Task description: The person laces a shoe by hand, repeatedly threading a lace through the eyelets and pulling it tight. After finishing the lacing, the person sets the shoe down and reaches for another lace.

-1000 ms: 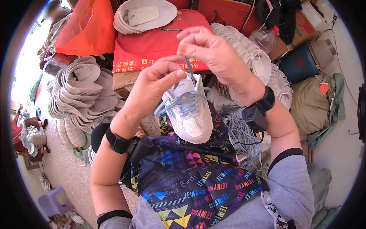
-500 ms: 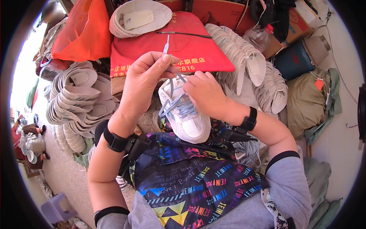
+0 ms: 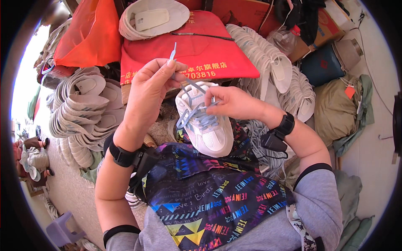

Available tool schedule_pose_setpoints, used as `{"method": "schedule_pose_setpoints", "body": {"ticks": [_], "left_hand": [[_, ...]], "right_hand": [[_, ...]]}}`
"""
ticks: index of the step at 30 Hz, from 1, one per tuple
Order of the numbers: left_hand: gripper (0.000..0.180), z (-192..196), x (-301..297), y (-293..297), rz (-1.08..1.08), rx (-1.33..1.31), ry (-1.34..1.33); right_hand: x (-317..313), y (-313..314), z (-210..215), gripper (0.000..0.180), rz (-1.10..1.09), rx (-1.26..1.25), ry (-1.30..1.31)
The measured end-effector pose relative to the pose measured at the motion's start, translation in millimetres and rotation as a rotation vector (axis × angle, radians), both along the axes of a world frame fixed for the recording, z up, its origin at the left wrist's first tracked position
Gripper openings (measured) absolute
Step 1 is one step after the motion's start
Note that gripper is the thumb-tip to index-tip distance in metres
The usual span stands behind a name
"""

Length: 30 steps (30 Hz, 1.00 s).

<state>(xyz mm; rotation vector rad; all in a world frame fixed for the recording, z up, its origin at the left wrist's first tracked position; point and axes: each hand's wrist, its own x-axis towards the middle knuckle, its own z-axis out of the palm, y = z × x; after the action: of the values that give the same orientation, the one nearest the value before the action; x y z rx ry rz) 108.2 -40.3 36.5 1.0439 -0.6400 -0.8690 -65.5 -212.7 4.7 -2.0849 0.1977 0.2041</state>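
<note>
A white sneaker (image 3: 212, 140) rests on the patterned apron (image 3: 209, 184) over my lap, its toe toward me. Grey-blue laces (image 3: 207, 120) criss-cross its front. Above and to the left of the shoe, my left hand (image 3: 153, 79) is closed, pinching a shoelace (image 3: 173, 53) between thumb and fingers, with the lace's tip pointing up. From there the lace runs slack toward the shoe's opening. My right hand (image 3: 234, 102) is at the right side of the shoe's tongue, its fingertips closed on lace by the upper eyelets.
Nested stacks of pale shoe uppers (image 3: 90, 104) lie to the left, and more uppers (image 3: 268, 62) hang at the right. A red cloth (image 3: 201, 52) covers the surface ahead, bearing another upper (image 3: 155, 19). A bundle of loose laces (image 3: 266, 161) lies right of the shoe.
My left hand has moved slightly left with the lace. My right hand has turned and shifted right, its fingertips lower by the eyelets, uncovering more of the tongue.
</note>
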Motion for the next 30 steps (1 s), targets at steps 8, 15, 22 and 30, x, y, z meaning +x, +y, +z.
{"method": "schedule_pose_setpoints", "body": {"ticks": [8,15,22,30], "left_hand": [[0.020,3,8,-1,-0.021,-0.002,0.031],[0.026,69,19,-2,-0.126,-0.250,-0.110],[0.030,123,46,9,-0.348,-0.490,-0.060],[0.032,101,39,3,-0.146,-0.434,-0.173]], "right_hand": [[-1,-27,-2,0.013,0.132,-0.233,-0.132],[4,-55,21,0.017,0.346,-0.242,-0.026],[15,-54,1,0.025,0.274,0.079,0.108],[36,28,10,0.027,0.031,0.238,-0.471]]}}
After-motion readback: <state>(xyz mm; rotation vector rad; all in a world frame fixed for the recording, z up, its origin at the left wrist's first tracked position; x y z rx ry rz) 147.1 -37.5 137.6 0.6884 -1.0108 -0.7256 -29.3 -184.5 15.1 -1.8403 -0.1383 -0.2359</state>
